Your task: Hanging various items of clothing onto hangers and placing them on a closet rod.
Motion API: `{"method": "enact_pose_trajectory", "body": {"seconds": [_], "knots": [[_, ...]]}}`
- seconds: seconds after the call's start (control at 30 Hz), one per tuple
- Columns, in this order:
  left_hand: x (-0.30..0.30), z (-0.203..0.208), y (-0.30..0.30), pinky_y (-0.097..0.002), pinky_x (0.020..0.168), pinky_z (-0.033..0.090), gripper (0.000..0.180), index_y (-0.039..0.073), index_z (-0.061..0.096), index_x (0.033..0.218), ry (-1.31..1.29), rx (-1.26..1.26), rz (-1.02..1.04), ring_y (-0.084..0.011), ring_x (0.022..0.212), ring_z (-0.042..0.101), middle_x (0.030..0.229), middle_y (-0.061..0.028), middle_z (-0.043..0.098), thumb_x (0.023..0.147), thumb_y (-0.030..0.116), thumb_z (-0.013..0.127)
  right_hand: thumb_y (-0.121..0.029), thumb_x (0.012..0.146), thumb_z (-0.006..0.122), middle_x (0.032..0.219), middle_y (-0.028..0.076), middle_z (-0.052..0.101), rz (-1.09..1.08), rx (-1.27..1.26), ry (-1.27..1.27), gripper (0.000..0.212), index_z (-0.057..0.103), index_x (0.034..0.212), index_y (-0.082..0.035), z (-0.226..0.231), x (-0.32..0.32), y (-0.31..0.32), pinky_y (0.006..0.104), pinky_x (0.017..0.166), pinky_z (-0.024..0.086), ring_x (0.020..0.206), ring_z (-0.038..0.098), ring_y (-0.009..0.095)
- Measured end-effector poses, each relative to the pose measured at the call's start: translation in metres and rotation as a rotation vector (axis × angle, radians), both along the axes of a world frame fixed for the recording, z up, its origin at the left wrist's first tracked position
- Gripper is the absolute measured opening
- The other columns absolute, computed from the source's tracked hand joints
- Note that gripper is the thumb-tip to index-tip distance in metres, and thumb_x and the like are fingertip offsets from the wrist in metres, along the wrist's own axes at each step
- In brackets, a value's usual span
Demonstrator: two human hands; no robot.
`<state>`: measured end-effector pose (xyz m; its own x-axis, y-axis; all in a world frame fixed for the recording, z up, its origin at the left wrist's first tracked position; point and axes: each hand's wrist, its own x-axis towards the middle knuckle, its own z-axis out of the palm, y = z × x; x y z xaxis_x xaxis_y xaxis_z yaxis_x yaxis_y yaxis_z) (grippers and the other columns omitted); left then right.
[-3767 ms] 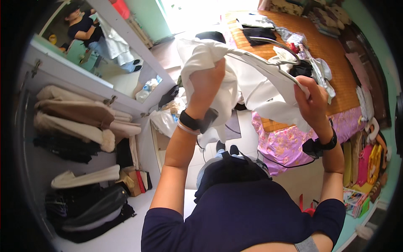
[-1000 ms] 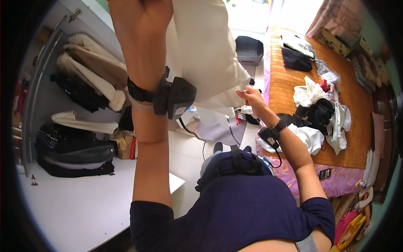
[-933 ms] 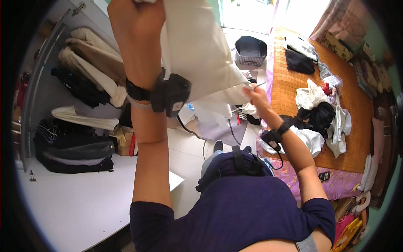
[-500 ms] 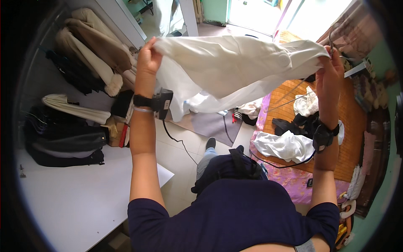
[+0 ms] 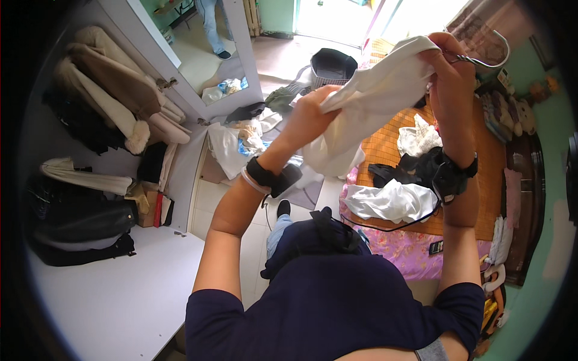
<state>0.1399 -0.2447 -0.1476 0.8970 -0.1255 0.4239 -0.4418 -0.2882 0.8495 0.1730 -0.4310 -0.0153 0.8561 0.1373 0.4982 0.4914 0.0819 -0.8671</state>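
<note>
A white garment (image 5: 385,84) hangs in soft folds between my raised hands, above the floor and the near edge of the bed. My left hand (image 5: 313,117) is closed on its left edge. At the upper right, my right hand (image 5: 450,69) grips the garment's top together with a clothes hanger (image 5: 501,51). Only the hanger's twisted metal neck and hook show, sticking out to the right of that hand; cloth and fingers hide the rest. Both wrists wear black straps with small devices.
On the right, a bed with an orange-brown mat (image 5: 385,129) holds a white satin garment (image 5: 394,201), black clothes (image 5: 415,171) and a lace piece (image 5: 419,137). Clothes (image 5: 241,141) lie on the floor near a dark basket (image 5: 334,67). An open wardrobe (image 5: 120,283) with coats and a mirrored door stands left.
My left hand has moved right and down, closer to my right hand, so the garment is bunched instead of stretched wide. My right hand has risen slightly, and the hanger's hook now shows plainly.
</note>
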Motion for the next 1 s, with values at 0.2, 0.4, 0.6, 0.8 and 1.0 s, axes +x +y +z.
{"method": "enact_pose_trajectory", "body": {"seconds": [0.2,0.4,0.6,0.8,1.0], "knots": [[0.018,-0.013,0.019,-0.0255,0.071,0.044,0.026,0.003,0.056,0.102,0.185,0.019,-0.240,-0.0134,0.076,0.056,0.084,-0.0083,0.060,0.079,0.015,0.060,-0.007,0.079,0.055,0.069,0.000,0.054,-0.064,-0.042,0.112,0.008,0.056,0.085,-0.002,0.005,0.003,-0.049,0.0146,0.045,0.034,0.057,0.048,0.003],[0.011,0.028,0.026,-0.0224,0.069,0.043,0.035,-0.001,0.053,0.104,0.431,-0.097,-0.528,-0.0071,0.078,0.051,0.087,-0.0017,0.056,0.083,0.027,0.057,-0.012,0.081,0.054,0.064,-0.004,0.050,-0.107,-0.305,0.069,0.008,0.057,0.085,-0.005,0.006,0.006,-0.109,0.0149,0.042,0.027,0.050,0.039,0.000],[0.008,0.048,0.035,-0.0164,0.064,0.037,0.020,0.002,0.055,0.095,0.355,-0.085,-0.336,-0.0022,0.071,0.044,0.079,0.0044,0.051,0.087,0.020,0.052,-0.006,0.079,0.056,0.067,-0.005,0.050,-0.192,-0.450,0.037,0.003,0.053,0.079,-0.005,0.000,-0.006,-0.139,0.0145,0.050,0.030,0.058,0.041,0.000],[-0.018,0.084,0.023,-0.0165,0.056,0.038,0.012,0.003,0.056,0.086,0.199,-0.329,-0.068,-0.0029,0.063,0.047,0.072,0.0021,0.054,0.086,0.015,0.051,0.006,0.068,0.054,0.062,0.004,0.048,-0.413,-0.767,-0.090,0.012,0.048,0.074,-0.002,-0.040,-0.008,-0.139,0.0233,0.052,0.038,0.057,0.047,0.010],[-0.038,0.100,0.020,-0.0168,0.057,0.036,0.011,0.002,0.057,0.086,0.015,-0.131,-0.040,-0.0031,0.064,0.047,0.072,0.0029,0.054,0.084,0.011,0.051,0.000,0.066,0.051,0.067,0.016,0.052,-0.627,-0.902,-0.349,0.008,0.047,0.072,-0.003,-0.109,0.024,-0.132,0.0372,0.057,0.043,0.062,0.055,0.031]]}}
